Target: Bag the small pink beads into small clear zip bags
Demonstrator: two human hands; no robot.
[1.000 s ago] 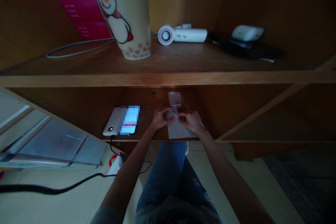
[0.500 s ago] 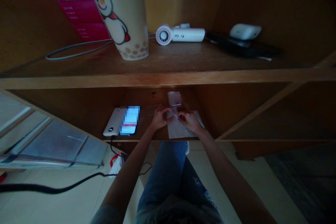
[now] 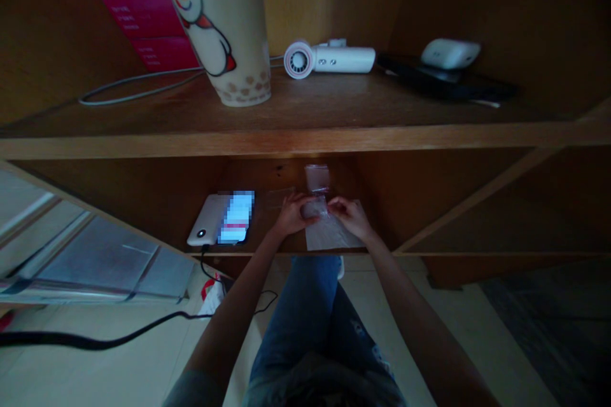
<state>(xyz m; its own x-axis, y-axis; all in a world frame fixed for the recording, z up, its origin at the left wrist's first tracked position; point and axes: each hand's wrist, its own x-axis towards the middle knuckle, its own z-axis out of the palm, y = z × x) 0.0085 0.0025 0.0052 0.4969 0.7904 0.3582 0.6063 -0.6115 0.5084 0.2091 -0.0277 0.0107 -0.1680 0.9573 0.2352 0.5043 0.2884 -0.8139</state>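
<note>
Both my hands work at the desk's front edge, on a small clear plastic bag [image 3: 315,206] with a rounded grey item inside. My left hand [image 3: 292,216] grips the bag around that item. From the other side, my right hand [image 3: 350,215] pinches the plastic with its fingertips. Another small clear bag [image 3: 317,178] stands up just beyond them, touching the first or very close to it. Below both hands lies a white sheet [image 3: 331,235], perhaps paper or film. The item's exact kind is hidden by the plastic and my fingers.
A phone [image 3: 236,218] with a blurred lit screen lies on a white power bank [image 3: 205,229] left of my hands, with a black cable hanging over the edge. Above, a wooden shelf [image 3: 305,142] holds a large printed cup [image 3: 222,25] and a white handheld fan [image 3: 324,58].
My right hand has shifted slightly up and to the right on the plastic, and its fingers sit a little more apart from my left hand. The view has tilted slightly.
</note>
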